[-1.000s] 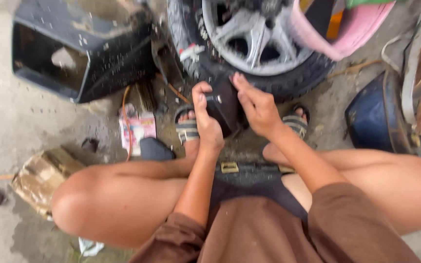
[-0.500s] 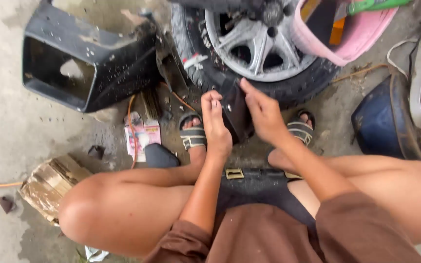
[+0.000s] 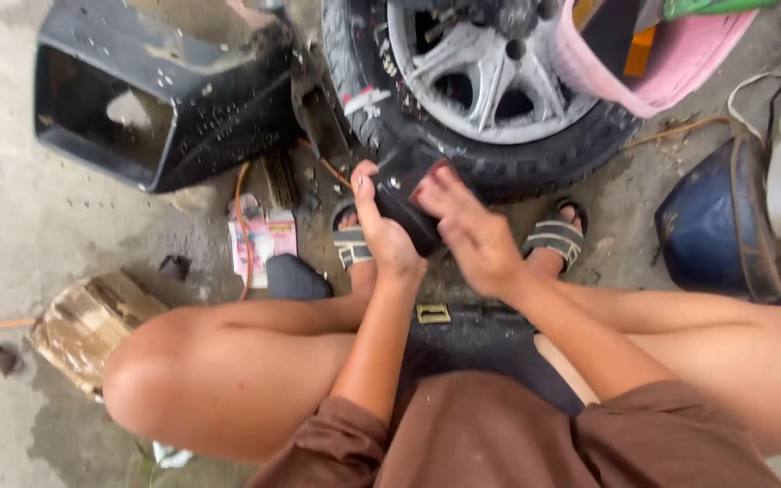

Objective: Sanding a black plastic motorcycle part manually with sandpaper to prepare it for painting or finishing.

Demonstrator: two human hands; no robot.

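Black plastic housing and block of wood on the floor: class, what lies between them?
In the head view, between the black plastic housing and the block of wood lies only bare, stained concrete floor.

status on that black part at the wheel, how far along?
Done: nothing shows as finished. A black body panel lies on the ground to the left. In hand: left hand and right hand both grip a small black part against the tyre. Left: whether it is seated cannot be told; hands hide the contact.
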